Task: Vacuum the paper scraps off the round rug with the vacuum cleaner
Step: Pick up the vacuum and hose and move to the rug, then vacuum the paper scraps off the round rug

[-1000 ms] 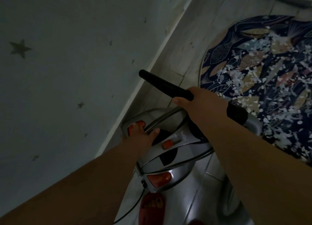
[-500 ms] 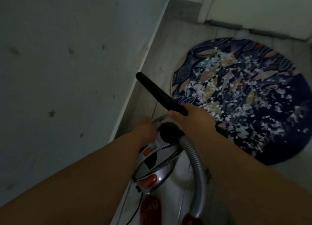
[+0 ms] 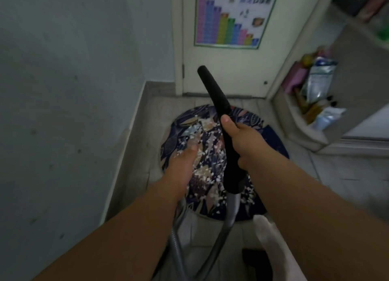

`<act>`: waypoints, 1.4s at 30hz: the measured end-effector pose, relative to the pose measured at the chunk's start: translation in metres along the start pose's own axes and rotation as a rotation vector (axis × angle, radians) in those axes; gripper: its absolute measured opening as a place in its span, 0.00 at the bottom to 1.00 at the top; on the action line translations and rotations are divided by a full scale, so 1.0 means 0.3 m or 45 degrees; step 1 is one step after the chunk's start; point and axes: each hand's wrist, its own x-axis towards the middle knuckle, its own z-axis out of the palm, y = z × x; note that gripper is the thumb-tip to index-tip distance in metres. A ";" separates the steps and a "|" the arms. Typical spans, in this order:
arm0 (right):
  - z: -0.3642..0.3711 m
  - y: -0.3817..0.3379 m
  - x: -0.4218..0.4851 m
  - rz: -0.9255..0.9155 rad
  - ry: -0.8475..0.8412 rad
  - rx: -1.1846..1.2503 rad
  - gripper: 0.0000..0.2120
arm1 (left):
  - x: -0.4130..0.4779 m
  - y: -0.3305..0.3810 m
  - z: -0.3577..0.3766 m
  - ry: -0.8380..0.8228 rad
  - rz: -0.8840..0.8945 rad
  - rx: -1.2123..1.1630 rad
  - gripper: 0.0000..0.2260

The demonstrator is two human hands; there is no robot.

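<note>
The left hand (image 3: pixel 181 169) has come off the vacuum body and hangs relaxed, while the right hand (image 3: pixel 242 143) grips the nozzle tube (image 3: pixel 212 91), raised over the scrap-strewn round rug (image 3: pixel 271 137), ready to start.

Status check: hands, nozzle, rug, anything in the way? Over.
Right hand grips nozzle, tip raised off rug, toward door. Left hand open, empty, above rug. Scraps strewn across rug. Hose hangs over near edge.

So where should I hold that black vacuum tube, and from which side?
Hold the black vacuum tube around its thick lower half, just above the grey hose, coming from the right, as the right hand does. It narrows toward the tip, so the wide end likely fills a hand better, leaving the tip free for the paper scraps.
</note>
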 end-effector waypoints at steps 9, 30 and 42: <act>-0.189 -0.203 0.109 0.120 0.045 0.312 0.43 | -0.009 0.340 0.253 -0.321 0.063 0.082 0.46; -0.461 -0.806 0.390 0.017 0.059 0.786 0.24 | 0.288 0.919 0.440 -0.514 0.483 0.535 0.26; -0.772 -1.008 0.731 -0.064 -0.236 0.598 0.28 | 0.499 1.130 0.778 -0.362 0.513 0.283 0.19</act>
